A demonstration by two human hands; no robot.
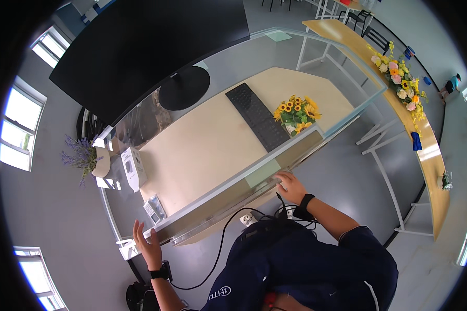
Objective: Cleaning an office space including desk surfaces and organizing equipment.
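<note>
My left hand (148, 245) is raised beside the near left corner of a glass-topped desk (280, 160), fingers apart and nothing in them. Along the desk's near edge, my right hand (292, 188) reaches to the strip below the glass. Its fingertips meet or nearly meet that strip; the fingers are stretched out and slightly bent, with no object visible in them. Close to the left hand lie a small white remote-like device (153, 210) and a white box (133, 168). A black keyboard (258, 116) and a pot of sunflowers (297, 113) sit farther in.
A large black monitor (150, 46) covers the far left of the desk. Lavender in a pot (101, 161) stands at the left edge. A black cable (224, 233) loops below the desk front. On the right, a long wooden table (431, 171) carries flowers (399, 78); a person (451, 85) is far off.
</note>
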